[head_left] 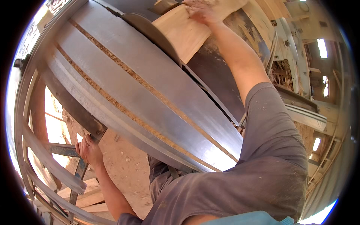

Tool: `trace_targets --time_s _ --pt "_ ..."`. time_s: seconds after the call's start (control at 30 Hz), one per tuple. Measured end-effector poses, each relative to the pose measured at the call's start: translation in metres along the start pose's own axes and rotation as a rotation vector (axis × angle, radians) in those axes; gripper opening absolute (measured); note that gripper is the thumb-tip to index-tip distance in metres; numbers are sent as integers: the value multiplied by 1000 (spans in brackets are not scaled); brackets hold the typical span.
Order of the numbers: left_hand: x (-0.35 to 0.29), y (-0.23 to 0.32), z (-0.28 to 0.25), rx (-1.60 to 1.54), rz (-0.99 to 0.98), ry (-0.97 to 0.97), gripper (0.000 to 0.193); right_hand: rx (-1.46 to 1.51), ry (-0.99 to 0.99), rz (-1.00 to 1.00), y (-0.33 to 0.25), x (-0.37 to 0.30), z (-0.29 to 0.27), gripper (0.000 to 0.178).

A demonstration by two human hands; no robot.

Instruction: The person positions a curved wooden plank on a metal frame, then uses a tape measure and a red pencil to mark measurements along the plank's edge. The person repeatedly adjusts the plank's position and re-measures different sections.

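Observation:
A saw table (123, 88) of bare grey metal runs diagonally across the view, with two sawdust-filled grooves along it. The large round saw blade (152, 35) stands upright along its right edge. Beyond the blade lies a pale wooden board (187, 32). My right hand (202, 13) rests on top of this board, fingers spread over it, close to the upper edge of the view. Down at the left, my left hand (90, 152) has its fingers curled round the end of a dark metal bar (84, 116) beneath the table's edge.
A dark, worn surface (225, 69) lies right of the blade, under my right arm. Wood scraps (283, 73) are heaped behind it. Metal frame rails (56, 161) curve past my left hand. Planks (90, 198) lie on the dusty floor (125, 163) below.

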State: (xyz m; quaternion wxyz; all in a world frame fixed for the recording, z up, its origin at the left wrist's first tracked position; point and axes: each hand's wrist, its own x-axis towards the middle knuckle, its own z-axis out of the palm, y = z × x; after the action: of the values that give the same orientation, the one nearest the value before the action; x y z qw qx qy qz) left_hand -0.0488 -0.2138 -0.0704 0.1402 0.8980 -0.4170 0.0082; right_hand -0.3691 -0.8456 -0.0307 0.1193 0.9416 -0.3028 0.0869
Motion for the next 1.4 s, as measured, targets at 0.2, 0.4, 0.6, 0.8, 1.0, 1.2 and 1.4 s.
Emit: trace_targets --time_s 0.2,0.4,0.6,0.8,1.0,1.2,1.4 --pt "-1 -1 -8 51 -41 -100 44 89 57 133 -7 -80 -43 33" --pt "-5 0 -8 -17 3 -22 44 240 20 234 -12 -196 -83 32" --pt "-3 -1 -11 40 -73 -186 46 306 23 278 -62 -274 -125 41" --pt "1 -9 -2 93 40 -201 48 184 313 797 -87 -330 -122 68" --pt "13 -43 24 162 210 -254 36 548 -233 1092 -21 -376 -89 58" --pt "-19 0 -12 1 -11 -417 48 697 -167 624 -7 -402 -115 22" --pt "-91 21 -28 -174 -38 -431 61 1569 -209 1393 -91 -429 -174 26"
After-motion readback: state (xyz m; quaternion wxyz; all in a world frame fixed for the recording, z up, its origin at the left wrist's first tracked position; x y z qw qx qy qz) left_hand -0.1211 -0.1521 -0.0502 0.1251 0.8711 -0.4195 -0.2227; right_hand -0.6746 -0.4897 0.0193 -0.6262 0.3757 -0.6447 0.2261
